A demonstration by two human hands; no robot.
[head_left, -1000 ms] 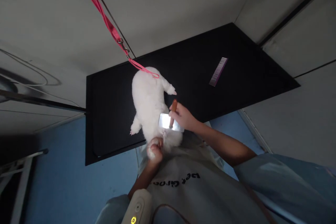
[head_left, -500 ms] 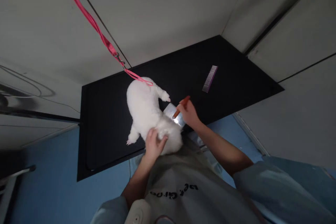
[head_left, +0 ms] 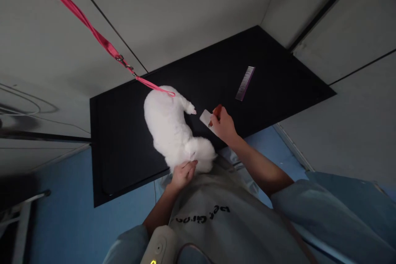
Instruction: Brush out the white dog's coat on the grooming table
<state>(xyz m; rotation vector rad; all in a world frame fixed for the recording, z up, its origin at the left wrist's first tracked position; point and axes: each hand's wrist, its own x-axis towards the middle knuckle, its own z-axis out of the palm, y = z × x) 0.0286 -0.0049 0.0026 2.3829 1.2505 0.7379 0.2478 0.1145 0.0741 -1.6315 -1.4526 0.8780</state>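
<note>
A fluffy white dog (head_left: pixel 168 126) lies on the black table (head_left: pixel 123 152), its head by the front edge against my apron. My left hand (head_left: pixel 183 174) is at the side of its head, fingers pinched on what looks like an ear, whose pinkish inside shows. In my right hand (head_left: pixel 225 126) is a slicker brush (head_left: pixel 205 117) with an orange-brown handle and a pale flat head. The brush is apart from the dog, to the right of its head and near an outstretched paw. My fingers partly cover the handle.
A metal comb with a purple edge (head_left: pixel 245 83) lies on the table's right part. A pink leash (head_left: pixel 83 16) runs from the upper left to a loop at the dog's rear. Grey walls stand behind the table.
My right hand has lifted the brush away from the dog's head, and the brush head has turned. My left fingers have closed from a spread position. The view has shifted slightly.
</note>
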